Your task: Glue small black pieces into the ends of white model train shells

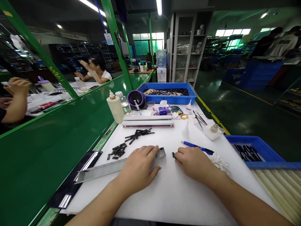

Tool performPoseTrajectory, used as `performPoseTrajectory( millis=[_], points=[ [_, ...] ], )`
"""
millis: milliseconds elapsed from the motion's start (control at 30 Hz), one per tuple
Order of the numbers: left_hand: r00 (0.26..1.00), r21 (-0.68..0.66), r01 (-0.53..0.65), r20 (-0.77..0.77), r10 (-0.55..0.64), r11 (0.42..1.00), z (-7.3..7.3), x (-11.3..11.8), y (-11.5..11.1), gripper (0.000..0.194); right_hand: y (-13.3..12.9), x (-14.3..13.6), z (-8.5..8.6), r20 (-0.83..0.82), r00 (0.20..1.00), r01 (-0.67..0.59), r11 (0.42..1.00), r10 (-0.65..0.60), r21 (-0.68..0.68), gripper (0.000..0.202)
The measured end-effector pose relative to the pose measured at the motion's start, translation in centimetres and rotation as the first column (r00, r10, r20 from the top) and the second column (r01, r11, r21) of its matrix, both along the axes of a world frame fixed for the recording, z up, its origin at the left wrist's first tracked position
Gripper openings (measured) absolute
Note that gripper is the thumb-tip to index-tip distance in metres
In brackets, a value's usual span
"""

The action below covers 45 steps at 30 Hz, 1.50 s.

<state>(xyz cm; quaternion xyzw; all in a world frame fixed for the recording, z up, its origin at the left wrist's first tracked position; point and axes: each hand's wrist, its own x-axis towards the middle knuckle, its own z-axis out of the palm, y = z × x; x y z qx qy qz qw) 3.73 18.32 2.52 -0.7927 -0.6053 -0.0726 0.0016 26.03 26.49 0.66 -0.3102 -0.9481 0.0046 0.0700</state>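
Note:
My left hand [141, 168] lies over a long, grey, open-topped metal channel [101, 174], fingers along its far wall and thumb apart on the near side. A small dark piece shows inside the channel's right end. To the right, my right hand [194, 161] pinches a small flat black piece [173, 155] between thumb and fingers, just off the channel's end. Beyond my left hand lie two loose piles of similar black pieces, a nearer pile [119, 150] and a farther pile [138, 135]. Two white bars [148, 124] lie side by side behind them.
A blue pen [195, 146] and crumpled tissue [219, 161] lie beside my right hand. Farther back stand a cream bottle [115, 108], a blue bin [174, 99] of black parts and tweezers [199, 117]. A green partition [77, 125] borders the left; co-workers sit beyond it.

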Motion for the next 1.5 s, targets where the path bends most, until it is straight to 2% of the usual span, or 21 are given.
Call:
performPoseTrajectory(
  millis=[67, 133, 233, 300, 433, 567, 633, 700, 767, 833, 900, 933, 967, 1000, 1100, 1200, 1300, 1367, 1433, 1500],
  points=[
    [1.0, 0.015, -0.006, 0.004, 0.006, 1.0, -0.8, 0.7, 0.8, 0.048, 0.2, 0.2, -0.1, -0.072, 0.995, -0.066, 0.997, 0.064, -0.037, 0.017],
    [1.0, 0.041, -0.011, 0.01, 0.01, 0.999, -1.7, 0.8, 1.1, 0.043, 0.4, 0.2, -0.1, -0.218, 0.966, -0.165, 0.98, 0.138, -0.112, 0.015],
    [1.0, 0.153, 0.003, 0.003, -0.004, 0.988, -2.9, 0.6, 0.8, 0.048, 0.4, -0.3, -0.4, -0.479, 0.862, -0.258, 0.956, 0.164, -0.137, 0.014],
    [0.999, 0.247, 0.034, -0.012, -0.032, 0.968, -3.3, 0.5, 0.3, 0.052, 0.2, -0.9, -0.7, -0.556, 0.813, -0.272, 0.957, 0.171, -0.103, 0.016],
    [0.994, 0.341, 0.102, 0.01, -0.112, 0.934, -3.4, 0.8, -0.5, 0.048, -0.3, -2.0, -1.2, -0.475, 0.845, -0.29, 0.957, 0.244, -0.024, 0.021],
    [0.992, 0.298, 0.072, 0.078, -0.099, 0.952, -3.5, 0.8, -0.8, 0.037, -0.5, -2.2, -1.3, -0.386, 0.882, -0.285, 0.958, 0.269, 0.016, 0.021],
    [0.994, 0.29, 0.069, 0.058, -0.089, 0.954, -3.8, 0.6, -1.0, 0.024, -0.4, -1.9, -1.3, -0.373, 0.882, -0.308, 0.951, 0.287, 0.005, 0.02],
    [0.995, 0.311, 0.098, -0.009, -0.1, 0.945, -4.2, 0.3, -1.2, 0.018, 0.0, -1.2, -1.0, -0.428, 0.858, -0.312, 0.95, 0.286, 0.008, 0.017],
    [0.993, 0.338, 0.114, -0.069, -0.096, 0.934, -4.4, 0.2, -1.5, 0.02, 0.7, -0.3, -0.6, -0.583, 0.785, -0.219, 0.974, 0.21, 0.057, 0.014],
    [0.993, 0.346, 0.104, -0.094, -0.076, 0.932, -4.2, 0.4, -1.9, 0.026, 1.6, 0.5, -0.3, -0.773, 0.633, 0.024, 0.996, 0.048, 0.081, 0.012],
    [0.991, 0.302, 0.071, -0.127, -0.034, 0.951, -3.7, 0.9, -2.2, 0.032, 2.7, 1.2, -0.2, -0.871, 0.468, 0.252, 0.967, -0.147, -0.028, 0.016],
    [0.988, 0.261, 0.055, -0.152, -0.015, 0.964, -3.4, 1.2, -2.3, 0.034, 3.3, 1.3, -0.3, -0.873, 0.418, 0.315, 0.942, -0.249, -0.118, 0.023],
    [0.984, 0.215, 0.041, -0.178, -0.002, 0.976, -3.1, 1.6, -2.3, 0.036, 3.9, 1.4, -0.4, -0.844, 0.403, 0.344, 0.913, -0.353, -0.217, 0.033],
    [0.98, 0.174, 0.03, -0.198, 0.006, 0.984, -2.8, 1.9, -2.3, 0.037, 4.5, 1.4, -0.6, -0.79, 0.42, 0.355, 0.882, -0.447, -0.311, 0.045],
    [0.976, 0.111, 0.009, -0.215, 0.015, 0.994, -2.4, 2.4, -2.1, 0.038, 6.1, 1.1, -1.2, -0.543, 0.544, 0.422, 0.768, -0.64, -0.482, 0.069],
    [0.98, 0.096, -0.003, -0.199, 0.022, 0.995, -2.4, 2.4, -2.0, 0.039, 7.5, 0.6, -1.3, -0.372, 0.631, 0.464, 0.715, -0.681, -0.522, 0.061],
    [0.977, 0.1, -0.017, -0.209, 0.037, 0.995, -2.5, 2.2, -2.0, 0.041, 8.1, 0.3, -1.3, -0.382, 0.639, 0.446, 0.726, -0.668, -0.523, 0.033],
    [0.974, 0.106, -0.031, -0.22, 0.054, 0.994, -2.5, 2.2, -1.9, 0.043, 7.9, 0.3, -1.0, -0.464, 0.608, 0.379, 0.749, -0.644, -0.543, 0.031],
    [0.974, 0.103, -0.043, -0.218, 0.065, 0.994, -2.6, 2.2, -1.7, 0.045, 7.3, 0.4, -0.6, -0.634, 0.492, 0.166, 0.779, -0.597, -0.605, 0.04],
    [0.977, 0.084, -0.055, -0.199, 0.071, 0.995, -2.5, 2.2, -1.4, 0.044, 6.5, 0.6, 0.0, -0.763, 0.29, -0.134, 0.765, -0.578, -0.63, 0.048]
  ],
)
